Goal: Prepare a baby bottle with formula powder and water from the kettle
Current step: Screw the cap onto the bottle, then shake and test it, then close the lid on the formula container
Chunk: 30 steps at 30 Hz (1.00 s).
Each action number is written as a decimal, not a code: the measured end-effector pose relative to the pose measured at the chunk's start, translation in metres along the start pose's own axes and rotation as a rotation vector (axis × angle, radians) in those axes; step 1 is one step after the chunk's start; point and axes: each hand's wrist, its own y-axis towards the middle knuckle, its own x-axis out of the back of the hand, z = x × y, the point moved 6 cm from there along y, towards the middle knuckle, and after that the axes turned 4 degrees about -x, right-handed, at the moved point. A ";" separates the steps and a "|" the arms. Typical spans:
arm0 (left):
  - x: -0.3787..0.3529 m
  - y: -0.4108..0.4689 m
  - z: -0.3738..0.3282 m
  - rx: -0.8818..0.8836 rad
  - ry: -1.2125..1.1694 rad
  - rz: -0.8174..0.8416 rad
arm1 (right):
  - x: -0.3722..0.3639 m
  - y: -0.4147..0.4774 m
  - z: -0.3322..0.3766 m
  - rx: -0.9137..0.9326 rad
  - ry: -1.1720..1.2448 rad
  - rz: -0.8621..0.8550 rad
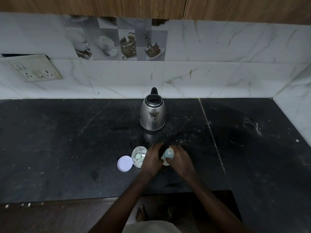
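A baby bottle (pixel 168 154) with a pale teal top and a whitish body stands tilted on the black counter (pixel 67 148), held between both hands. My left hand (pixel 152 159) wraps its left side and my right hand (pixel 180 159) grips its right side just below the top. Most of the bottle's body is hidden by my fingers. Just left of my left hand stands an open clear formula jar (pixel 138 158) with a pale green scoop inside. Its lilac lid (pixel 125 163) lies flat beside it. A steel kettle (pixel 152 113) stands farther back, lid open, spout facing me.
A marble-tiled wall rises behind the counter, with a socket plate (pixel 36 68) at the left. A side wall (pixel 296 101) closes the right end. The counter's front edge (pixel 101 197) runs near my body, with a notch at the right. Wooden cabinets hang overhead.
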 end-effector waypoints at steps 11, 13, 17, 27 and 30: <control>0.105 -0.020 0.100 0.395 0.266 -0.123 | -0.002 0.002 0.005 0.002 -0.036 0.000; 0.087 -0.028 0.126 0.539 0.322 0.200 | -0.001 0.002 0.004 -0.005 -0.049 0.013; 0.055 -0.044 0.142 0.549 0.372 0.390 | -0.002 0.003 0.003 -0.006 -0.083 0.045; 0.064 -0.050 0.130 0.437 0.399 0.053 | 0.020 -0.004 0.024 0.080 0.015 -0.025; 0.078 -0.045 0.130 0.449 0.315 -0.099 | 0.028 -0.004 0.037 0.138 0.023 -0.070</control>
